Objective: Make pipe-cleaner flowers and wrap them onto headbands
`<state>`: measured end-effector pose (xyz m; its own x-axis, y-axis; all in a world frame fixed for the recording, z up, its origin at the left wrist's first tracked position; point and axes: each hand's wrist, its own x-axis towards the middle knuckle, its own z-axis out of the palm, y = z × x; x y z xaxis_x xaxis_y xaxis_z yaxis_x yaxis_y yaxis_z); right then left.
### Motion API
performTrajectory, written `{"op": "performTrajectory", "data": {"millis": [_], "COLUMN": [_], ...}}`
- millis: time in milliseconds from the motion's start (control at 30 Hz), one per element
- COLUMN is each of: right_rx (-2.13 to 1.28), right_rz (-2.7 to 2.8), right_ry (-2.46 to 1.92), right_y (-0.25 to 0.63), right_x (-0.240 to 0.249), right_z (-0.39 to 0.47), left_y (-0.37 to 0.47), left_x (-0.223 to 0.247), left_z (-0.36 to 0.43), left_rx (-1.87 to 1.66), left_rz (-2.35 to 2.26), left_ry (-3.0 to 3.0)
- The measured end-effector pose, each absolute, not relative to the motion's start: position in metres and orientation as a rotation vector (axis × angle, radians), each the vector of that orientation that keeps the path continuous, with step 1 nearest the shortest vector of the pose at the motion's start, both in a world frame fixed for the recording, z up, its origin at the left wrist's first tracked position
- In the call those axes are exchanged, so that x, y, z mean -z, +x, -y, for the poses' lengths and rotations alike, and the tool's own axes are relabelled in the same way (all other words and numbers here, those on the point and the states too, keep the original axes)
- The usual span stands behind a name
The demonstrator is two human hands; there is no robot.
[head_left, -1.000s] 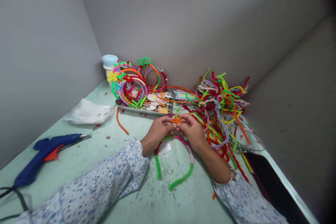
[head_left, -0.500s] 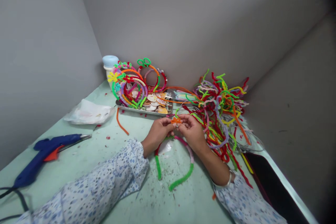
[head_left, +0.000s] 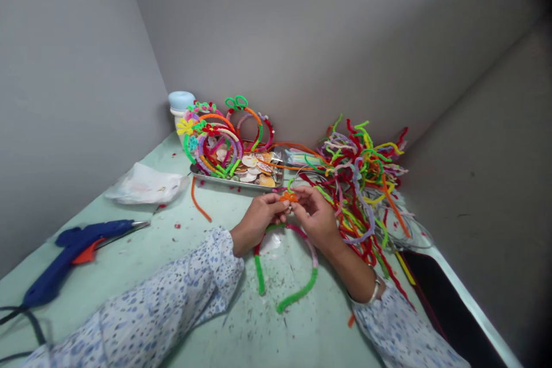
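Observation:
Between my two hands is a small orange pipe-cleaner flower (head_left: 288, 198), pinched from both sides. My left hand (head_left: 261, 217) grips its left edge with thumb and fingertips. My right hand (head_left: 316, 215) holds its right side, thumb below and fingers above. Just under the hands, a headband (head_left: 297, 297) wrapped in green, red and pink fuzzy wire lies on the table, its open ends toward me and its top partly covered by my fingers.
Finished headbands (head_left: 215, 144) stand in a metal tray (head_left: 241, 184) of patches. A pipe-cleaner pile (head_left: 366, 184) spreads at right, beside a black object (head_left: 448, 305). At left are a blue glue gun (head_left: 64, 261), a plastic bag (head_left: 146, 185) and a lidded cup (head_left: 181, 101).
The orange flower has turned slightly between my fingertips. Both hands have shifted only a little, and the right wrist sits slightly higher.

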<state>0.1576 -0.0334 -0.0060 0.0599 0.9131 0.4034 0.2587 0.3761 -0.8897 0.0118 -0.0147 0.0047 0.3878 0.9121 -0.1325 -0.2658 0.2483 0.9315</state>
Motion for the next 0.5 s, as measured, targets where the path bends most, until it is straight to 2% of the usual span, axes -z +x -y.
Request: {"op": "performTrajectory", "data": {"millis": [167, 500], "right_rx": [-1.063, -1.319], "right_rz": [1.302, 1.154], "right_ry": [-1.138, -1.062], "right_y": [0.158, 0.166], "right_x": [-0.001, 0.004], "right_z": [0.032, 0.028], "left_y": [0.012, 0.010], "left_x": [0.000, -0.012], "left_z": [0.015, 0.018], "left_rx": [-1.027, -0.934], "left_rz": [-0.834, -0.760], "left_ry": [1.054, 1.149]}}
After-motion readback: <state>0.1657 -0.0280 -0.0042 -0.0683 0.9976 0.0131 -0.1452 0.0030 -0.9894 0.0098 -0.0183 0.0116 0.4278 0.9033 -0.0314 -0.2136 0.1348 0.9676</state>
